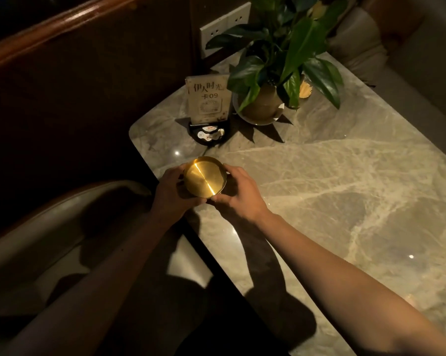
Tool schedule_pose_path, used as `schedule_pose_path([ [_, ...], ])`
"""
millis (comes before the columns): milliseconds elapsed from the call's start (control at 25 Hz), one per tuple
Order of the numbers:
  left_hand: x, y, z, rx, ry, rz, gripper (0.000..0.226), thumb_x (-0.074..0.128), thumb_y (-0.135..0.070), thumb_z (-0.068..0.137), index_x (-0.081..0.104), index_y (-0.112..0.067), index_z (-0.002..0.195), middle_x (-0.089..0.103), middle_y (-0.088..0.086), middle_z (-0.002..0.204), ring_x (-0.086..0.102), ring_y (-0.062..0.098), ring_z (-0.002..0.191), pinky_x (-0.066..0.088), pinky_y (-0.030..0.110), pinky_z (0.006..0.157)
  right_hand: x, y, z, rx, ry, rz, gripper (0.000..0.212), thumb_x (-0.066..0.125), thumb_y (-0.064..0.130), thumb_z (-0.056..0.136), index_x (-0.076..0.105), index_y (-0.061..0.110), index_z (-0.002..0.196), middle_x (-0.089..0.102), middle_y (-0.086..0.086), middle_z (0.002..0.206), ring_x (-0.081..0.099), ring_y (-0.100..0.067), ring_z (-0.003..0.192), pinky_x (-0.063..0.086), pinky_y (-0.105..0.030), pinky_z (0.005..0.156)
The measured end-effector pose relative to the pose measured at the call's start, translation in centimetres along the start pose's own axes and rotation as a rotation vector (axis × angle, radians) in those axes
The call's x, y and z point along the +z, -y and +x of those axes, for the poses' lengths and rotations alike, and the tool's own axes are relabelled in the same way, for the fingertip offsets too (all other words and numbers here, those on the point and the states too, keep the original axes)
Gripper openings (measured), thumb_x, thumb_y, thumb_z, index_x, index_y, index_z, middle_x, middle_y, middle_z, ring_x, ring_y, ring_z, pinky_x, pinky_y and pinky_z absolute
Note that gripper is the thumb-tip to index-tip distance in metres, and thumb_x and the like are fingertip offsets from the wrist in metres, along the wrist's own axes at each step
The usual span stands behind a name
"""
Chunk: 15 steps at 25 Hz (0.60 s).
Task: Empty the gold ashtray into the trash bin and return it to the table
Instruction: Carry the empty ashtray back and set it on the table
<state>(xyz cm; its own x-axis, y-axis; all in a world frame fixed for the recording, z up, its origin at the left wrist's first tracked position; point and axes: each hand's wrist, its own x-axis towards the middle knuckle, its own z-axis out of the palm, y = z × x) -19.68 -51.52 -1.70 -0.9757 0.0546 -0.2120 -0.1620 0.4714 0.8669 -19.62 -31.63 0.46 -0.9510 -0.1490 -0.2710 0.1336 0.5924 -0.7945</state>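
Observation:
The gold ashtray (204,178) is a round, shiny metal piece with a flat top face catching a bright streak of light. It sits at the near left edge of the marble table (332,191). My left hand (174,190) wraps its left side and my right hand (238,195) wraps its right side, fingers curled against the rim. Whether it rests on the table or is lifted slightly cannot be told. Its inside is hidden. No trash bin is in view.
A table card in a black stand (208,104) and a potted plant (264,104) stand at the table's far left end. A padded seat (49,227) lies to the left below the table edge. A wall socket (224,27) is behind the plant.

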Motion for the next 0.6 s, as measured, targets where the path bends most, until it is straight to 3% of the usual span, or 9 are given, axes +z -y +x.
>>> schedule_pose_path([
  [80, -0.7, 0.8, 1.3, 0.005, 0.000, -0.009, 0.094, 0.091, -0.029, 0.047, 0.049, -0.017, 0.130, 0.049, 0.000, 0.125, 0.052, 0.021, 0.117, 0.050, 0.036, 0.095, 0.7, 0.4, 1.5, 0.005, 0.002, -0.025, 0.085, 0.086, 0.029, 0.068, 0.045, 0.011, 0.140, 0.052, -0.008, 0.132, 0.048, -0.018, 0.120, 0.031, -0.016, 0.097],
  [200, -1.3, 1.3, 3.1, 0.024, -0.015, 0.020, 0.094, 0.088, -0.028, 0.046, 0.051, -0.013, 0.130, 0.047, 0.000, 0.119, 0.051, 0.016, 0.109, 0.039, 0.002, 0.083, 1.4, 0.8, 3.7, 0.027, 0.007, -0.049, 0.086, 0.086, 0.027, 0.069, 0.043, 0.009, 0.141, 0.051, -0.009, 0.131, 0.048, -0.020, 0.121, 0.032, -0.018, 0.098],
  [240, -1.5, 1.6, 3.8, 0.021, -0.024, 0.033, 0.094, 0.091, -0.022, 0.047, 0.051, -0.011, 0.131, 0.048, 0.003, 0.119, 0.050, 0.014, 0.108, 0.035, -0.003, 0.078, 1.6, 1.0, 4.3, 0.036, 0.009, -0.056, 0.086, 0.086, 0.027, 0.069, 0.043, 0.009, 0.141, 0.050, -0.009, 0.131, 0.048, -0.020, 0.122, 0.032, -0.019, 0.098],
  [360, -2.1, 2.5, 5.5, 0.004, -0.028, 0.047, 0.093, 0.093, -0.011, 0.050, 0.050, -0.010, 0.133, 0.050, 0.007, 0.123, 0.051, 0.015, 0.109, 0.036, -0.004, 0.073, 2.3, 1.3, 6.0, 0.052, 0.015, -0.071, 0.085, 0.086, 0.026, 0.069, 0.044, 0.009, 0.141, 0.050, -0.008, 0.132, 0.048, -0.021, 0.122, 0.037, -0.024, 0.103],
  [480, -2.3, 3.4, 6.4, 0.002, -0.007, 0.072, 0.095, 0.093, -0.013, 0.050, 0.049, -0.011, 0.134, 0.051, 0.011, 0.126, 0.054, 0.018, 0.111, 0.038, -0.003, 0.073, 3.1, 1.2, 7.0, 0.066, 0.021, -0.071, 0.083, 0.086, 0.026, 0.068, 0.045, 0.008, 0.138, 0.050, -0.008, 0.129, 0.050, -0.022, 0.121, 0.043, -0.035, 0.106],
  [600, -2.4, 3.7, 6.6, 0.005, -0.019, 0.101, 0.096, 0.093, -0.015, 0.051, 0.047, -0.009, 0.135, 0.051, 0.013, 0.126, 0.051, 0.017, 0.110, 0.034, -0.003, 0.077, 3.4, 1.3, 7.6, 0.067, 0.027, -0.082, 0.081, 0.085, 0.025, 0.069, 0.045, 0.009, 0.137, 0.049, -0.008, 0.128, 0.050, -0.022, 0.120, 0.043, -0.036, 0.106],
])
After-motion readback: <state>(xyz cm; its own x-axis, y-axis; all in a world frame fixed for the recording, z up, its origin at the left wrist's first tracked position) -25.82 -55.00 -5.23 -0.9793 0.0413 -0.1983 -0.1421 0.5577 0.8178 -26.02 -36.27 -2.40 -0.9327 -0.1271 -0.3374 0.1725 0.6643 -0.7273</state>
